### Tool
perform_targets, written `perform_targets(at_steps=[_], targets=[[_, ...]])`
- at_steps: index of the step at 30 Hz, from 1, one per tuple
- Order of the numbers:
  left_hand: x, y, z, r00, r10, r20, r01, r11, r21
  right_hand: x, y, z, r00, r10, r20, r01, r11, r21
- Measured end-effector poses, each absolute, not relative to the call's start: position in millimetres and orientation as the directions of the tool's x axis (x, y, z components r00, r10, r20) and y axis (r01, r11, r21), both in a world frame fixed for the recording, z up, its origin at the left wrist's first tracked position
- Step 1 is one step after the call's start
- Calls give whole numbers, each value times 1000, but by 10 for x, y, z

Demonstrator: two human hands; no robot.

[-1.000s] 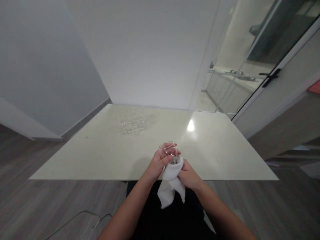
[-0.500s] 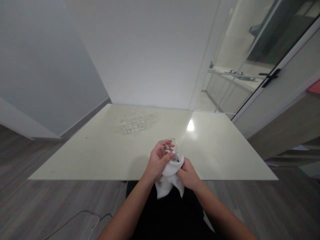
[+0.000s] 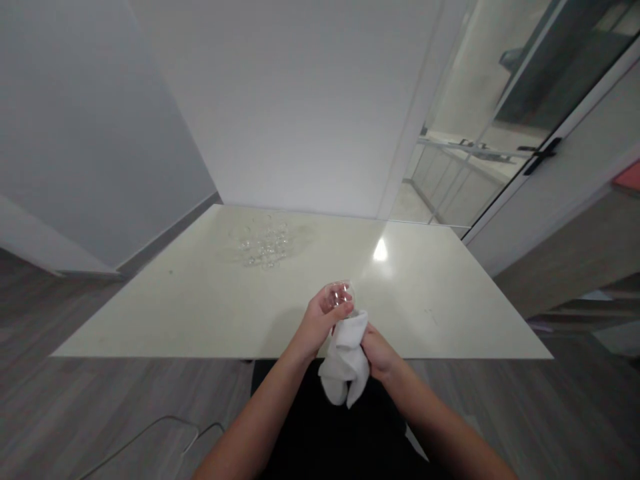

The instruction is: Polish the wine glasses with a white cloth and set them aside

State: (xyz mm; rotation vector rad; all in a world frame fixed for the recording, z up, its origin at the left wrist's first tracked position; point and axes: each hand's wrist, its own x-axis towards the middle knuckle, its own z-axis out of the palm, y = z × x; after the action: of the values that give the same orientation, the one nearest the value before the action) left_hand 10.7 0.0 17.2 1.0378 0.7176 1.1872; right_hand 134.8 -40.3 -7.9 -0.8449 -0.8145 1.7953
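Low in the frame's centre, the left hand is gripping a clear glass while the right hand, clutching a white cloth, is wiping it; turning the glass seems next.

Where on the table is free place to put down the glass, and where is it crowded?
The table is bare on its right half, around the light reflection, and along the near edge left of the left hand holding the glass. It is crowded at the far left, where the cluster of glasses stands.
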Motion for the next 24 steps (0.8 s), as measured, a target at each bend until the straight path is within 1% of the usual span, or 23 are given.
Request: perform_targets(at_steps=[2, 4, 6, 8, 11, 14, 16, 20, 22, 24], targets=[[88, -5, 146, 340, 936, 92, -418, 63, 906, 1326, -434, -128, -437, 881, -181, -512, -409, -755], [69, -14, 136, 412, 900, 139, -459, 73, 886, 1330, -472, -159, -574, 812, -107, -529, -467, -708], [56, -17, 138, 436, 886, 160, -470, 72, 880, 1343, -494, -158, -638, 769, -42, -542, -487, -685], [47, -9, 145, 432, 887, 160, -455, 61, 888, 1344, -492, -131, -651, 758, -32, -548, -500, -671], [35, 7, 161, 417, 897, 147, -424, 50, 904, 1313, -462, -79, -627, 773, -93, -542, -520, -661], [22, 6, 182, 383, 915, 125, -394, 39, 918, 1275, -434, -65, -481, 857, -183, -573, -466, -674], [15, -5, 202, 350, 931, 106, -366, 31, 930, 1266, -428, -77, -405, 886, -228, -589, -443, -675], [7, -28, 255, 337, 936, 99, -332, 20, 943, 1283, -447, -117, -442, 870, -218, -584, -464, -666], [11, -36, 280, 341, 934, 108, -337, 14, 941, 1290, -459, -125, -401, 893, -207, -585, -423, -692], [22, -43, 294, 317, 942, 107, -340, 8, 940, 1288, -465, -120, -322, 923, -212, -560, -366, -743]])
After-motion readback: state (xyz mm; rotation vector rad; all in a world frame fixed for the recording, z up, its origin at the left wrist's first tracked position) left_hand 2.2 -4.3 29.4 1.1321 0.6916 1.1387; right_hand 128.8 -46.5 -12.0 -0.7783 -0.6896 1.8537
